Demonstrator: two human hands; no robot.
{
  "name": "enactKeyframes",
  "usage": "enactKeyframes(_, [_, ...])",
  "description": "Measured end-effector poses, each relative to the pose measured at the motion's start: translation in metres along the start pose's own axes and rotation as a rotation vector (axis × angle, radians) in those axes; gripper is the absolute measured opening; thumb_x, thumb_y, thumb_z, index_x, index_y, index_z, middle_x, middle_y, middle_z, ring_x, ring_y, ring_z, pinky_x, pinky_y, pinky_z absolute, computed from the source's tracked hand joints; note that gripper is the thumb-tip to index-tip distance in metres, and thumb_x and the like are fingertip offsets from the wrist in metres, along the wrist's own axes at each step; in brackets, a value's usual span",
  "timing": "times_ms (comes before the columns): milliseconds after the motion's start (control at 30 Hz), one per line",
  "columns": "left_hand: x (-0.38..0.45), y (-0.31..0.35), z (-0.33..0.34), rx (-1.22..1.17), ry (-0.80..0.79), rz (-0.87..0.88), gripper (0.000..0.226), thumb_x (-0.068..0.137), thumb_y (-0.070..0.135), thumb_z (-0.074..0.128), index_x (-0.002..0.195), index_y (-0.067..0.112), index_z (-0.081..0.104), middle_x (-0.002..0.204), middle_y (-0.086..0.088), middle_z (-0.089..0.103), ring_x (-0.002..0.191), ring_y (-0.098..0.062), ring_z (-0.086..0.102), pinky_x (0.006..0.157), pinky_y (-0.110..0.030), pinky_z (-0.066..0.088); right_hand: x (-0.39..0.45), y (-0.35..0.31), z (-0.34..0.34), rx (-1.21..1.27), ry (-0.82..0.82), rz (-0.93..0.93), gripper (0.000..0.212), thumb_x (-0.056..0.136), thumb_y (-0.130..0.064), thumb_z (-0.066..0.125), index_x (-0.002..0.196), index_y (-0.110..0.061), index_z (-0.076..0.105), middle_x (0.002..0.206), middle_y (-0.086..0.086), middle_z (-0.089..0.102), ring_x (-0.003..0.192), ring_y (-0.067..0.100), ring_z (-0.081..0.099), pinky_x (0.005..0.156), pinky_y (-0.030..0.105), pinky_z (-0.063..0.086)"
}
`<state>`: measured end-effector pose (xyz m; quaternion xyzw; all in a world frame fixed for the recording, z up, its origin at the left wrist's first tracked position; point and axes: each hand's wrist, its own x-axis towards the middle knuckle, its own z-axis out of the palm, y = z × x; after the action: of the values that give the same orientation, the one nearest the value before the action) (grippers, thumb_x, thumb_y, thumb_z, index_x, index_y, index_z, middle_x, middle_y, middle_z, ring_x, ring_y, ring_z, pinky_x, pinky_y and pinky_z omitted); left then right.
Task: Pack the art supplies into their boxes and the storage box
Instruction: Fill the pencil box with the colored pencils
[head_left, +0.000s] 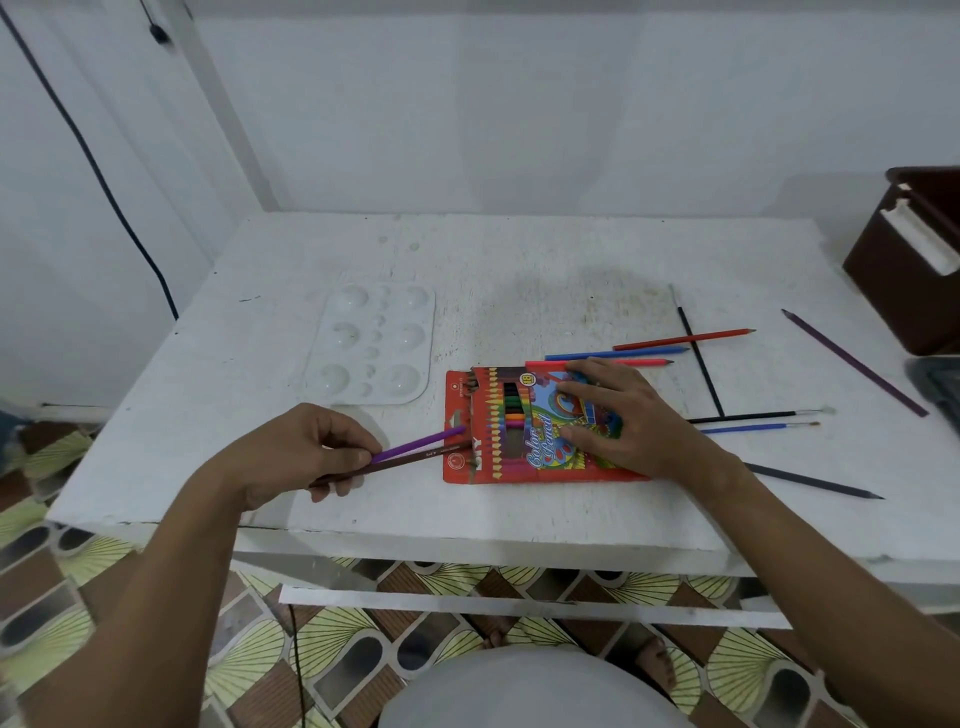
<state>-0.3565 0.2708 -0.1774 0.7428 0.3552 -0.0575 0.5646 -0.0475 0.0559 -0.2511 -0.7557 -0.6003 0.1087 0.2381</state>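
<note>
Packing job looks maybe partway done from where I'm standing. The pencil box (540, 426) is lying flat on the surface (519, 260) with its flap end pointing left, and through the little window you can see a bunch of colours already in there. So some pencils are home, but plenty isn't.

Loose stuff I can see: a red pencil (683, 339), a blue pencil (615, 354) and a pink one (639, 362) just past the top edge of the box, a long purple pencil (854, 362) off to the right, a dark pencil (815, 480) near the right forearm, plus a few paintbrushes (756, 415) crossed over each other. The white paint palette (371, 345) sits to the left of the box, untouched. The brown storage box (906, 260) is way over at the right edge, and I can't tell what's inside it.

Right now the left hand (306, 452) has its fingers pinched round two pencils, a purple pencil (421, 444) and a brown pencil (400, 462), tips aimed at the open end of the box, the brown one right at the opening. The right hand (623, 415) is laid flat on the box with fingers spread, pressing it down, not gripping anything.

My guess is those two slide in next, then the rest.
</note>
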Motion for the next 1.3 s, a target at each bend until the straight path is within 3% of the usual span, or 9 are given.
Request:
enactKeyframes(300, [0.013,0.011,0.025,0.083,-0.052,0.047,0.012,0.086,0.012,0.069,0.093,0.018,0.076,0.076,-0.01,0.071,0.063,-0.017,0.057,0.06,-0.027,0.048,0.0,0.0,0.0,-0.01,0.014,-0.011,0.072,0.077,-0.072,0.045,0.135,-0.03,0.049,0.148,-0.007,0.036,0.133,-0.003,0.017,0.111,0.028,0.018])
enactKeyframes(433, [0.022,0.021,0.034,0.392,0.055,0.178,0.02,0.081,0.014,0.074,0.096,0.028,0.075,0.086,0.01,0.072,0.076,-0.006,0.065,0.074,-0.025,0.055,0.0,0.001,0.002,-0.019,0.019,-0.017,0.073,0.077,-0.074,0.043,0.135,-0.029,0.049,0.147,-0.007,0.037,0.133,0.0,0.02,0.111,0.029,0.02])
enactKeyframes(600, [0.035,0.035,0.055,0.624,0.138,0.313,0.025,0.088,0.014,0.065,0.111,0.023,0.071,0.104,0.013,0.066,0.088,-0.005,0.06,0.072,-0.009,0.042,0.001,0.001,0.001,-0.028,0.002,-0.009,0.072,0.077,-0.072,0.044,0.136,-0.03,0.049,0.148,-0.007,0.036,0.138,0.009,0.024,0.112,0.031,0.02])
enactKeyframes(667, [0.039,0.038,0.063,0.62,0.129,0.37,0.027,0.09,0.011,0.063,0.114,0.021,0.07,0.108,0.011,0.066,0.09,-0.003,0.058,0.074,-0.005,0.041,0.001,0.001,0.001,-0.031,0.003,-0.007,0.072,0.077,-0.072,0.045,0.136,-0.03,0.048,0.148,-0.007,0.035,0.137,0.005,0.022,0.111,0.029,0.019])
enactKeyframes(767, [0.038,0.038,0.07,0.534,0.177,0.407,0.025,0.09,0.014,0.064,0.113,0.021,0.069,0.109,0.008,0.068,0.095,-0.005,0.061,0.081,-0.013,0.048,0.0,0.0,0.0,-0.034,0.001,-0.004,0.072,0.077,-0.072,0.044,0.136,-0.03,0.047,0.149,-0.008,0.035,0.133,-0.001,0.018,0.111,0.028,0.018])
enactKeyframes(867, [0.034,0.032,0.063,0.466,0.229,0.391,0.032,0.084,0.019,0.071,0.116,0.023,0.066,0.114,0.012,0.061,0.102,-0.004,0.056,0.083,-0.015,0.046,0.001,0.0,0.0,-0.029,-0.01,0.002,0.076,0.076,-0.076,0.041,0.136,-0.031,0.047,0.149,-0.007,0.035,0.137,0.006,0.022,0.112,0.031,0.02])
enactKeyframes(967, [0.031,0.02,0.047,0.643,0.262,0.291,0.041,0.081,0.027,0.074,0.12,0.021,0.063,0.113,0.013,0.05,0.099,-0.004,0.049,0.083,-0.016,0.037,0.001,0.0,0.001,-0.03,-0.009,0.004,0.079,0.076,-0.08,0.037,0.136,-0.031,0.048,0.148,-0.006,0.035,0.139,0.012,0.024,0.112,0.031,0.019])
enactKeyframes(1067, [0.03,0.014,0.041,0.744,0.263,0.249,0.034,0.082,0.027,0.072,0.115,0.018,0.067,0.109,0.003,0.061,0.09,-0.01,0.054,0.079,-0.02,0.042,0.001,0.0,0.001,-0.029,-0.004,0.001,0.08,0.075,-0.082,0.035,0.136,-0.031,0.048,0.148,-0.007,0.036,0.139,0.012,0.025,0.113,0.032,0.02])
enactKeyframes(1300, [0.037,0.024,0.062,0.661,0.261,0.364,0.016,0.087,0.024,0.067,0.1,0.015,0.073,0.093,0.0,0.069,0.078,-0.012,0.061,0.066,-0.016,0.045,0.0,-0.002,0.001,-0.024,-0.007,0.001,0.082,0.074,-0.083,0.033,0.136,-0.031,0.047,0.149,-0.007,0.035,0.137,0.006,0.022,0.112,0.031,0.019])
